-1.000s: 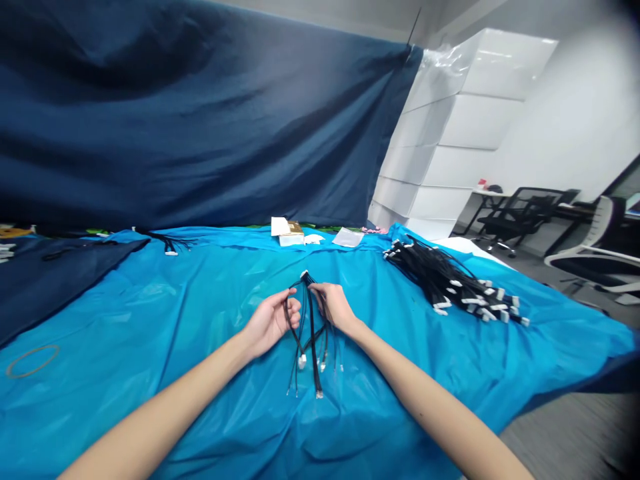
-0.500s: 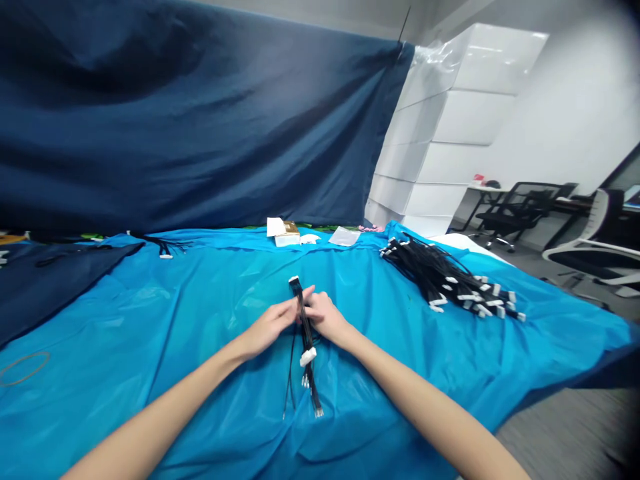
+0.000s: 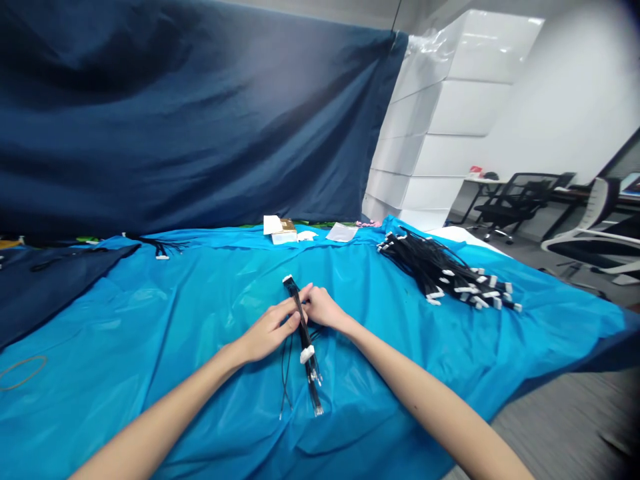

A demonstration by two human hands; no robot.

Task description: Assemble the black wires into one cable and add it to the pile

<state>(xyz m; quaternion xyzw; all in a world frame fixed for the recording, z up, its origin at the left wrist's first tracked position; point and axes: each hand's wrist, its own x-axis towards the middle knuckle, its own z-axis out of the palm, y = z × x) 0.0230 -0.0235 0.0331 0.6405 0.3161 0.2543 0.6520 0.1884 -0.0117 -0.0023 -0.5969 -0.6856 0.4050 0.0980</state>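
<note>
- Your left hand [image 3: 275, 328] pinches the wire bunch [image 3: 303, 327] near its middle, with the thumb on top and the fingers bent behind.
- Your right hand [image 3: 324, 310] is just beside it, with its fingers curled in and their tips close to the bunch. You cannot tell if they pinch any wires.
- The wire bunch is black and slants in front of you, over the blue sheet [image 3: 225, 287].
- It has a white plug [image 3: 287, 279] at its far end and a white clip [image 3: 307, 354] lower down. Little shiny tips are at the near end, and two thin wires hang off on the left.
- At the back of the sheet is a small box [image 3: 283, 235], white and brown, with a white flap or card on it. You cannot see what is in it.
- A see-through bag [image 3: 342, 232] lies flat to the right of the box. Nothing inside it can be made out.
- A tall stack of white boxes [image 3: 435, 133] stands behind, on the right. You cannot see into them.
- A big wire pile [image 3: 425, 263] with white ends lies on the sheet to your right.
- A few more wires [image 3: 161, 248] lie far off on the left.
- A thin brown loop [image 3: 23, 373] lies near, at the left edge.
</note>
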